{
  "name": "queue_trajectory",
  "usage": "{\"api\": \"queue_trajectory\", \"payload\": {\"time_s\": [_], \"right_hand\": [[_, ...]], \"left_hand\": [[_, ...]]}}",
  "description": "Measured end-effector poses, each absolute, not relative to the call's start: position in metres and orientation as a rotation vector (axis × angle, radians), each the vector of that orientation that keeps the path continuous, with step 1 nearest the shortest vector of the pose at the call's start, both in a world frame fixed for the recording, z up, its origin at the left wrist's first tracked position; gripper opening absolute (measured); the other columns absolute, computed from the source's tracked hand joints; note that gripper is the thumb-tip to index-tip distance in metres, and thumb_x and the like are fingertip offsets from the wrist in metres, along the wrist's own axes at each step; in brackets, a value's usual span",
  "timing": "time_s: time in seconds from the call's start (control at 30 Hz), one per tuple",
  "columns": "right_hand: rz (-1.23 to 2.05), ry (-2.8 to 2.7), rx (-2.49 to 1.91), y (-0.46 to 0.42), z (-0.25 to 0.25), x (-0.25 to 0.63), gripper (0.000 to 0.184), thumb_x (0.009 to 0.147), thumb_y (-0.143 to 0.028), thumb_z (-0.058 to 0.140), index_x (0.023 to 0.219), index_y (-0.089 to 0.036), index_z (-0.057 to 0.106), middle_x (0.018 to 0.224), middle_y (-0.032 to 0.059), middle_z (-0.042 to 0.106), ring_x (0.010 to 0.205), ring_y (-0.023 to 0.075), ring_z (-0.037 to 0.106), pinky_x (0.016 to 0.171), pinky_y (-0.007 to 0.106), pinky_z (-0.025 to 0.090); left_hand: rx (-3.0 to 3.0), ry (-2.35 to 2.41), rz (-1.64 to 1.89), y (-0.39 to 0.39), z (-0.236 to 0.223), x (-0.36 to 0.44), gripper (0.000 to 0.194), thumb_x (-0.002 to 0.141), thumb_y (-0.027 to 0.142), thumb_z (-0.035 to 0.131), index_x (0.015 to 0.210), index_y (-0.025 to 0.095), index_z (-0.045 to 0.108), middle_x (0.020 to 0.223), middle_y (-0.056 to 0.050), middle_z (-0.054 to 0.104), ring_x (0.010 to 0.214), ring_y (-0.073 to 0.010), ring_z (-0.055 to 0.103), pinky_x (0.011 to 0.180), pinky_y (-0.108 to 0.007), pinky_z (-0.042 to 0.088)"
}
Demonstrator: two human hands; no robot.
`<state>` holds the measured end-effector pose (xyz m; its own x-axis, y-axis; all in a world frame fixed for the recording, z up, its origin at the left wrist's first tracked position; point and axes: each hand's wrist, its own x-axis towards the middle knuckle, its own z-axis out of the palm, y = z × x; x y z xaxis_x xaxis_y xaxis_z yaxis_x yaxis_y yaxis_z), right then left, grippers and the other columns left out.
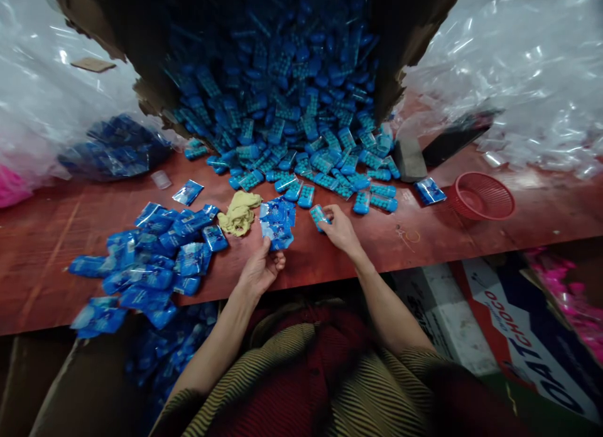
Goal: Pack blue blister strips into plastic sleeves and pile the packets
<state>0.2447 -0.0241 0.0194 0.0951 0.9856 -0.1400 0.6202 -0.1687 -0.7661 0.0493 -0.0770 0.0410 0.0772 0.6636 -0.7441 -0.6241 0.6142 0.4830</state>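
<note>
My left hand (pixel 264 267) pinches a flat blue printed wrapper (pixel 277 222) between thumb and fingers; it may be a small stack. In my right hand (pixel 340 230) is a small clear container with blue beads (pixel 319 218), gripped at its right side, apart from the wrapper. Just beyond both hands lies a heap of similar blue-capped containers (pixel 330 173), spilling from a torn cardboard box (pixel 98 16). Left of the wrapper sits a crumpled yellow-green cloth or glove (pixel 239 212). Farther left, filled blue packets (pixel 146 267) are piled on the red table (pixel 301 261).
A red plastic basket (pixel 485 195) stands at the right beside a single blue packet (pixel 429 191). Clear plastic bags (pixel 518 66) crowd the back right. A bag of dark blue packets (pixel 117 148) rests at the back left. Cartons (pixel 522 336) stand below the table's front edge.
</note>
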Motion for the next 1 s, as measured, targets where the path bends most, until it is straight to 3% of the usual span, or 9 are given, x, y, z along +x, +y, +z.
{"api": "queue_trajectory", "payload": {"time_s": [0.17, 0.37, 0.63, 1.0], "right_hand": [[1.624, -0.963, -1.417, -0.029, 0.031, 0.256, 0.034, 0.065, -0.030, 0.065, 0.095, -0.018, 0.058, 0.075, -0.0017, 0.058, 0.058, 0.0090, 0.051, 0.041, 0.017, 0.036], [2.055, -0.809, -1.033, -0.054, 0.053, 0.248, 0.032, 0.065, -0.029, 0.068, 0.094, -0.016, 0.068, 0.067, -0.0021, 0.060, 0.048, 0.0060, 0.046, 0.034, 0.016, 0.035], [2.005, -0.941, -1.115, -0.056, 0.057, 0.246, 0.027, 0.068, -0.028, 0.067, 0.091, -0.015, 0.071, 0.063, -0.0024, 0.062, 0.045, 0.0048, 0.045, 0.034, 0.016, 0.034], [1.768, -1.118, -1.237, -0.066, 0.064, 0.241, 0.029, 0.072, -0.031, 0.063, 0.098, -0.017, 0.066, 0.084, 0.0005, 0.064, 0.054, 0.0060, 0.051, 0.039, 0.016, 0.041]], "left_hand": [[0.080, 1.169, 1.027, -0.076, 0.035, 0.052, 0.026, 0.086, 0.039, 0.054, 0.073, 0.016, 0.053, 0.048, 0.000, 0.054, 0.040, -0.0108, 0.051, 0.037, -0.018, 0.037], [0.270, 1.119, 1.153, -0.078, 0.029, 0.051, 0.035, 0.069, 0.045, 0.072, 0.081, 0.017, 0.057, 0.056, 0.001, 0.060, 0.044, -0.0105, 0.054, 0.040, -0.020, 0.040], [0.412, 1.107, 1.129, -0.080, 0.030, 0.049, 0.041, 0.064, 0.049, 0.073, 0.085, 0.016, 0.060, 0.058, 0.001, 0.062, 0.047, -0.0115, 0.056, 0.042, -0.022, 0.043], [0.434, 1.063, 1.220, -0.082, 0.028, 0.046, 0.037, 0.066, 0.050, 0.071, 0.075, 0.017, 0.061, 0.055, 0.000, 0.062, 0.047, -0.0121, 0.056, 0.042, -0.022, 0.043]]}}
